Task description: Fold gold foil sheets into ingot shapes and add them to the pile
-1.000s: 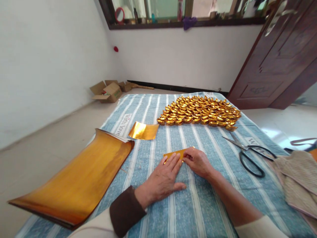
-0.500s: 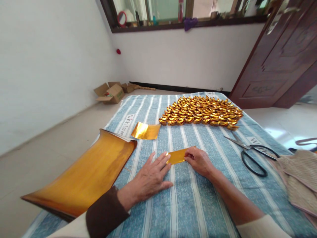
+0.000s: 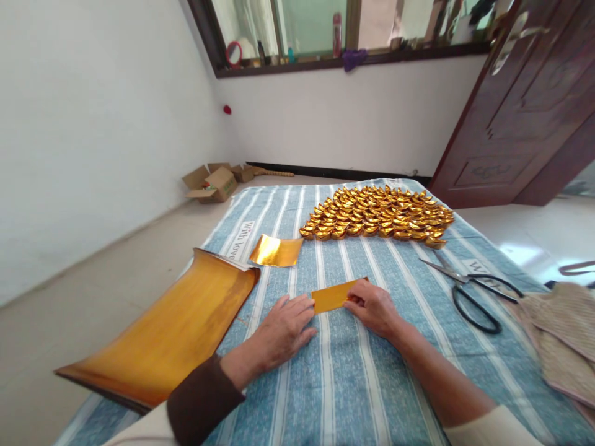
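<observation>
A narrow folded strip of gold foil paper lies on the striped cloth between my hands. My right hand pinches its right end between thumb and fingers. Flat on the cloth, my left hand has its fingers stretched out, the tips at the strip's left end. A small gold foil sheet lies farther off, slightly curled. On the left rests a large stack of gold paper sheets with curled edges. Many folded gold paper ingots sit in packed rows at the far end.
Black-handled scissors lie half spread on the right, beside a folded beige cloth. The striped blue cloth covers the work surface. Cardboard boxes stand on the floor at the far left; a dark red door is at right.
My left hand has drawn back slightly to the left, with its fingers closer together. More of the strip's left end shows. My right hand keeps its pinch, and the camera view has tilted up a little.
</observation>
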`<state>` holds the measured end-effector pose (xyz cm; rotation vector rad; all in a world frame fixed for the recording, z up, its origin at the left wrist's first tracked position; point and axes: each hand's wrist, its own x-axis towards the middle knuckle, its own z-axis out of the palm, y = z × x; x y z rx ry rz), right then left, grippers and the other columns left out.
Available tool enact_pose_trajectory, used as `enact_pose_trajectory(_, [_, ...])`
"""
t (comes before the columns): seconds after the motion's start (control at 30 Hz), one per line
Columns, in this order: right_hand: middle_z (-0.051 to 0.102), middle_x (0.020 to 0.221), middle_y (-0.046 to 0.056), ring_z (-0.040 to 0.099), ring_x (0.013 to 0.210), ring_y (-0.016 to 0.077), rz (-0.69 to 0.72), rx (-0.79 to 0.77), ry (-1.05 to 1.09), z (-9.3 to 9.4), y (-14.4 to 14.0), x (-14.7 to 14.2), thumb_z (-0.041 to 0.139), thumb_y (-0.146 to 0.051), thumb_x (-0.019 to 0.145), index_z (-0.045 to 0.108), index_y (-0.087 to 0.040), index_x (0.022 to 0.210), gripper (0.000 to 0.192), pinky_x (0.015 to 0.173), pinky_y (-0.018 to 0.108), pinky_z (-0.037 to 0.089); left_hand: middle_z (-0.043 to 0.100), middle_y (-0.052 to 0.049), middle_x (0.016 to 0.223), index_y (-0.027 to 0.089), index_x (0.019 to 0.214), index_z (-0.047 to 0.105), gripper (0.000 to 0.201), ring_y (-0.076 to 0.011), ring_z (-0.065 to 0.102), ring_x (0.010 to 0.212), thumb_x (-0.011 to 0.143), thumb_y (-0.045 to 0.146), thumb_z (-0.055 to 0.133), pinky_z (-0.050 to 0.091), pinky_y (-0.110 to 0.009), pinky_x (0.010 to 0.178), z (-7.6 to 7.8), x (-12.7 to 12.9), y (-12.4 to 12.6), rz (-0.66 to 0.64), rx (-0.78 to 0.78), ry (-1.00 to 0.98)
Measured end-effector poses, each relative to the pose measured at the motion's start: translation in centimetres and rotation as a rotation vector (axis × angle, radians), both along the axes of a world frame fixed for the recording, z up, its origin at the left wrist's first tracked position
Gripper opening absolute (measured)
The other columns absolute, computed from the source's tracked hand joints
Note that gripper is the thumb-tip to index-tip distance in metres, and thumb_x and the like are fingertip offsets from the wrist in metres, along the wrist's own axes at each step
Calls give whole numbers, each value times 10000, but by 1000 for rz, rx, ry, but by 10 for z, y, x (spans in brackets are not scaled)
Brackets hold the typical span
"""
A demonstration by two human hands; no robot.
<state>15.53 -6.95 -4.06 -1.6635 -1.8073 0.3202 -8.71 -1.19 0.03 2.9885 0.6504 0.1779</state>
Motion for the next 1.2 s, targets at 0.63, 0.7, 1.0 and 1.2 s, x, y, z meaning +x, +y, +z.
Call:
enact_pose_trajectory(0.63, [579,745,30,487,678,152,164,241,-596,2,5,3,575,-195,919,633,-182,745,184,603,283,305,667,-98,1090,165,1003,609,127,-273,568,1139,894,151,544,456,-464,975,-8,27,15,-17,-21,-160])
enact_pose_trajectory(0.7, [589,757,31,494,689,157,189,233,-606,5,8,5,570,-227,930,638,-183,767,182,608,290,305,668,-90,1074,171,1003,605,124,-253,587,1086,888,167,560,471,-433,942,-7,27,16,-25,-38,-160])
enact_pose_trajectory(1.0, [594,752,32,488,696,174,205,259,-597,15,10,-8,633,-308,890,625,-184,782,165,604,308,279,654,-102,1050,161,979,602,153,-252,572,1106,962,210,458,444,-453,955,-13,28,16,-50,100,-149])
enact_pose_trajectory(1.2, [581,719,34,473,687,170,243,281,-600,12,12,-15,572,-188,912,613,-184,734,182,591,314,271,663,-88,962,158,901,600,215,-232,605,1017,978,189,402,423,-485,960,-17,36,12,-33,157,-193])
